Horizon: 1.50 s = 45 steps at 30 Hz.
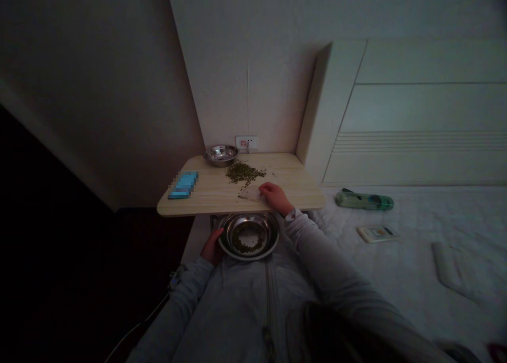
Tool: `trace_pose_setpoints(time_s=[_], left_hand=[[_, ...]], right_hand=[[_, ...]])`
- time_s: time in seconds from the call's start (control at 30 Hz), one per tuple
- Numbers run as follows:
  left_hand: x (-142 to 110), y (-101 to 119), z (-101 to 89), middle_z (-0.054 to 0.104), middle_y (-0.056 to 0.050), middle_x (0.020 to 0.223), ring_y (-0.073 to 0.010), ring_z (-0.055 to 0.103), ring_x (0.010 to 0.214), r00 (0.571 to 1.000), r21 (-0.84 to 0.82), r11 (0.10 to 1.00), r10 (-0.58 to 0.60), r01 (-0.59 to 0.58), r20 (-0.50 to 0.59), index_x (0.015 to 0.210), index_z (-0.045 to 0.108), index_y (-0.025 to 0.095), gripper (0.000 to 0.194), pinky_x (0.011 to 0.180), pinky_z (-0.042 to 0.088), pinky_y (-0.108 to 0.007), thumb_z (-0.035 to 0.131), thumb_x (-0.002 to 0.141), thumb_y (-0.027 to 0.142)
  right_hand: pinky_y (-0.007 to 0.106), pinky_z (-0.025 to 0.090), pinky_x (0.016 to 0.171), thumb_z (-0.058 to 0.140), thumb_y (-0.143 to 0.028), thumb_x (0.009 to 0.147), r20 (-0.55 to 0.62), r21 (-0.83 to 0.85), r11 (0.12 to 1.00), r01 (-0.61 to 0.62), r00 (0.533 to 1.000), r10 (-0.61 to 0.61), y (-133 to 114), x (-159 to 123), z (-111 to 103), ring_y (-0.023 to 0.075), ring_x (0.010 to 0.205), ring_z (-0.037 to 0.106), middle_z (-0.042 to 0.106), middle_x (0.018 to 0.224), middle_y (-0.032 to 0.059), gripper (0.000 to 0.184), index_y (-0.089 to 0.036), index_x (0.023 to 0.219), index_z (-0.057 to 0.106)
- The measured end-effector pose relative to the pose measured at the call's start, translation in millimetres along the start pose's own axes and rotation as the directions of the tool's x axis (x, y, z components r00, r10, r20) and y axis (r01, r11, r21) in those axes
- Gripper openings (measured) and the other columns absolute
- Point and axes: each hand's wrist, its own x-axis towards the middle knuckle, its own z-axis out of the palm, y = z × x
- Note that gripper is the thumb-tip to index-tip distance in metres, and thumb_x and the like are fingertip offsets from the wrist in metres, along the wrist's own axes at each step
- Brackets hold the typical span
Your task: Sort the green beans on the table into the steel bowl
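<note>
Blue box (182,185), its label pixelated, lay at the far left of the pale wood tabletop (285,168), angled toward the front edge. L hand (212,248) was below that edge, fingers curled round the left rim of a shallow steel bowl (249,216), clearly holding it. A loose scatter of seeds (246,241) sat in the bowl's base. Back by the wall, a 2nd steel bowl (221,154) stood just left of a wall socket (246,142); contents not visible.

A pile of dark green seeds (242,173) lay on the tbl just in front of that 2nd bowl, long axis running approx left-right. A white paper sheet (249,194) lay just in front of the pile, long axis also approx left-right, slightly slanted. R hand (276,198) lay palm down at the sheet's right end, not clenched, fingers (264,190) on or just at the sheet. Couldn't tell if they were gripping it or only resting. The pile lay ahead & left of R hand, close by; R hand was far nearer to it than L.

Further right, a green bottle (364,200) lay on its side on white quilted bedding (415,220), w/ a small booklet (378,233) in front of it.
</note>
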Motion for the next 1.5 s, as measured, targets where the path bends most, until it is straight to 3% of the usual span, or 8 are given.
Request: trace_pose_setpoints(time_s=[0.17,0.33,1.1,1.5], left_hand=[[1.3,-0.6,-1.3,0.067,-0.004,0.064,-0.021,0.057,0.083,0.999,0.018,0.999,0.037,-0.037,-0.039,0.066,0.063,0.016,0.013,0.078,0.04,-0.03,0.052,0.062,0.023],[0.1,0.2,-0.1,0.067,-0.003,0.061,-0.0205,0.059,0.078,0.998,0.007,1.0,0.003,-0.003,-0.067,0.065,0.063,0.016,0.013,0.076,0.042,-0.03,0.052,0.062,0.023],[-1.3,0.0,2.1,0.067,-0.005,0.069,-0.0234,0.052,0.093,0.999,0.035,0.999,0.041,-0.041,-0.019,0.068,0.062,0.018,0.014,0.08,0.039,-0.032,0.053,0.061,0.025],[-2.9,2.1,5.5,0.067,-0.003,0.064,-0.0225,0.054,0.09,0.998,0.021,0.999,0.04,-0.038,-0.055,0.064,0.062,0.018,0.012,0.079,0.04,-0.031,0.051,0.063,0.022]], right_hand=[[0.02,0.037,0.057,0.044,-0.026,0.066,-0.005,-0.006,1.0,0.001,1.0,-0.001,-0.5,0.3,0.2,0.0083,0.057,0.05,0.057,0.06,-0.0008,0.016,-0.016,0.07,0.055],[0.02,0.037,0.058,0.044,-0.026,0.067,0.006,-0.006,1.0,0.001,1.0,-0.001,-1.0,-0.1,-0.5,0.0081,0.057,0.05,0.057,0.06,-0.0007,0.016,-0.015,0.071,0.055],[0.021,0.037,0.058,0.044,-0.027,0.067,-0.009,-0.012,1.0,0.0,1.0,0.0,-0.6,-1.2,-1.1,0.0085,0.058,0.05,0.057,0.061,-0.0006,0.017,-0.016,0.071,0.055],[0.021,0.037,0.058,0.044,-0.027,0.066,-0.019,-0.009,1.0,0.002,1.0,-0.002,1.0,-0.1,-0.3,0.0087,0.058,0.05,0.057,0.06,-0.001,0.016,-0.016,0.07,0.056]])
